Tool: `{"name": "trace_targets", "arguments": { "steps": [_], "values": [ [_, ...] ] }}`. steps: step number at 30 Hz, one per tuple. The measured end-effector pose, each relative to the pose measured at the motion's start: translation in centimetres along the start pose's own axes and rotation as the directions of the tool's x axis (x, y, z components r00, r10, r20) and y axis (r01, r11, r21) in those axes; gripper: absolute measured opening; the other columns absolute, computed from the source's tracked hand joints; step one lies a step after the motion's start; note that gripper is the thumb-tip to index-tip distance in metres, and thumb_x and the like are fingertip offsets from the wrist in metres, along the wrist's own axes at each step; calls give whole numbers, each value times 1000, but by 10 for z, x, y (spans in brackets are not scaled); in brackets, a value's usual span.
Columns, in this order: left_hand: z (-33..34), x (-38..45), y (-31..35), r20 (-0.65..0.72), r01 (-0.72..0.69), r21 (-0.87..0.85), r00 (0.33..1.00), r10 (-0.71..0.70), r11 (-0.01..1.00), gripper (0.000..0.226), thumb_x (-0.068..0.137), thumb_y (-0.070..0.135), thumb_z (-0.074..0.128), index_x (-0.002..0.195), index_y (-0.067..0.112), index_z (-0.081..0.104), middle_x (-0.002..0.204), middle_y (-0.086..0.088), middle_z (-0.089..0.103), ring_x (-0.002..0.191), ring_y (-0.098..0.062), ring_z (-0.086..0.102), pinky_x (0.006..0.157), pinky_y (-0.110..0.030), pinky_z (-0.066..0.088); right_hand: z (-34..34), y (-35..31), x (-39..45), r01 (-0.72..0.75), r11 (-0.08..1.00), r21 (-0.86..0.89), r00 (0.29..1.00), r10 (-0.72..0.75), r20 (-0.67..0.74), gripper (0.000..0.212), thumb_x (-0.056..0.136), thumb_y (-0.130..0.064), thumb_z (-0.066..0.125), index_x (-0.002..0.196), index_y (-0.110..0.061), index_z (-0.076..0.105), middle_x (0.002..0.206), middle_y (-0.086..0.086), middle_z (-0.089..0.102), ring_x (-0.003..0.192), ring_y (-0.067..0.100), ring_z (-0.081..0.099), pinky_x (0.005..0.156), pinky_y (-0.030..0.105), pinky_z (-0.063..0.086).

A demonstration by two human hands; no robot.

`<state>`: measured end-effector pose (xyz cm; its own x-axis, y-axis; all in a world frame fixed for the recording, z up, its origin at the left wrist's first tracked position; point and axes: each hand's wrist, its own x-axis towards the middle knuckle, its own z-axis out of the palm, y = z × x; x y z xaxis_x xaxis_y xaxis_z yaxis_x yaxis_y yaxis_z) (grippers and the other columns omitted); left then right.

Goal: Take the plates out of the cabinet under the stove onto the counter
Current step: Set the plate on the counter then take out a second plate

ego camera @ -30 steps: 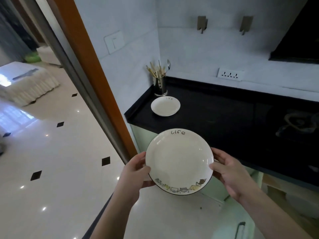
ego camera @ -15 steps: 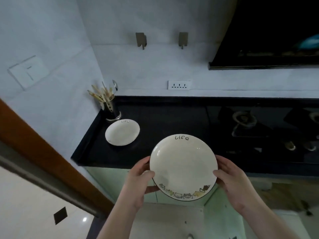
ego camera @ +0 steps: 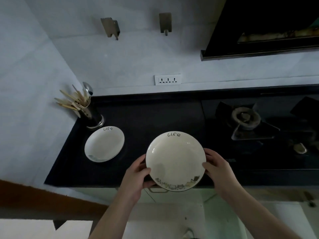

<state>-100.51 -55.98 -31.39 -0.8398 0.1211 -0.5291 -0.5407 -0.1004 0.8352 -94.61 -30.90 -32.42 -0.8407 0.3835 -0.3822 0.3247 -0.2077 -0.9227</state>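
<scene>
bare black counter [ego camera: 155, 121] between plate [ego camera: 104, 144] and stove burner [ego camera: 245, 118], utensil holder [ego camera: 91, 112] in corner

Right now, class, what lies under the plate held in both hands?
Under the held plate: the black counter front edge and a cabinet handle peeking out. The rest is covered.

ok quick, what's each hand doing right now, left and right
Left hand: holding the left rim of the white plate, thumb on top.
Right hand: holding the plate's right rim, thumb on top.
</scene>
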Motion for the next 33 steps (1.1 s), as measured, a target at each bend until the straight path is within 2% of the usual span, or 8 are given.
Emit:
{"name": "trace_targets", "arguments": {
  "steps": [6,11,13,16,20,25,29,33],
  "values": [
    [-7,60,-2,-30,104,95,994,-101,990,55,85,-10,58,128,24,62,116,-10,66,105,-29,67,79,-50,60,18,18,43,-73,996,-53,997,71,-30,47,81,9,58,109,-29,68,100,-1,73,96,18,69,88,44,55],
    [-10,102,7,-4,107,247,994,-110,963,60,81,-11,64,132,20,57,105,1,63,98,-17,66,75,-30,58,31,27,75,-137,981,-139,988,126,-88,49,80,8,59,109,-31,67,99,-6,73,97,17,68,87,45,56],
    [-11,119,9,23,125,279,990,-136,952,64,80,-9,67,135,23,55,108,4,61,102,-16,63,81,-33,57,37,27,86,-171,970,-173,981,151,-125,50,80,9,59,112,-28,66,99,-6,73,97,16,68,86,44,57],
    [-13,145,9,23,142,306,987,-156,941,68,78,-7,70,137,24,53,125,-2,59,108,-19,62,90,-39,57,47,28,100,-197,963,-186,974,169,-154,50,79,10,57,108,-29,68,95,-8,74,93,14,68,81,38,58],
    [-13,172,7,11,147,326,987,-159,934,70,77,-6,71,138,24,52,125,-3,60,105,-19,64,84,-36,59,56,31,123,-220,953,-210,966,181,-186,50,80,7,58,98,-38,68,94,-10,74,91,13,69,80,39,58],
    [-8,192,4,-25,166,311,986,-167,936,66,80,-7,68,137,24,54,126,-5,60,105,-20,65,84,-38,60,59,35,145,-258,943,-211,954,214,-210,47,81,3,62,110,-33,67,100,-10,72,94,11,67,81,37,57],
    [3,200,5,-54,209,325,978,-203,922,66,82,-6,66,140,23,51,131,-7,56,105,-19,63,79,-34,59,51,33,160,-259,929,-262,958,212,-194,45,82,-1,63,106,-38,65,98,-13,71,92,9,66,82,37,57],
    [7,205,5,-96,247,334,969,-228,910,67,83,-6,66,141,24,49,132,-6,53,108,-21,61,85,-38,59,46,30,170,-250,928,-276,964,211,-163,46,83,1,62,103,-41,63,96,-15,70,89,6,66,71,27,54]
  ]
}}
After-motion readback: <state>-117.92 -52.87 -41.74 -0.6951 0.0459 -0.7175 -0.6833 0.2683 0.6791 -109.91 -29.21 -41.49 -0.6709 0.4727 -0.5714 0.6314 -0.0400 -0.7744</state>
